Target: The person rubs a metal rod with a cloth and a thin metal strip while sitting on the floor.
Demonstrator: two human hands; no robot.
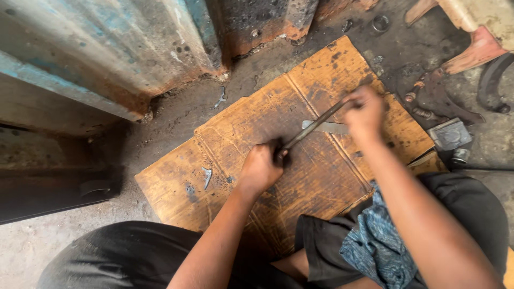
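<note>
Rusty metal frame [123, 53], blue cloth [375, 241]

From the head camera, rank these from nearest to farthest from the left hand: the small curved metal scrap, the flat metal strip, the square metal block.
From the left hand:
1. Flat metal strip, up and to its right on the cardboard.
2. Curved metal scrap, to its left; close call with the strip.
3. Square metal block, far right, off the cardboard.
</note>
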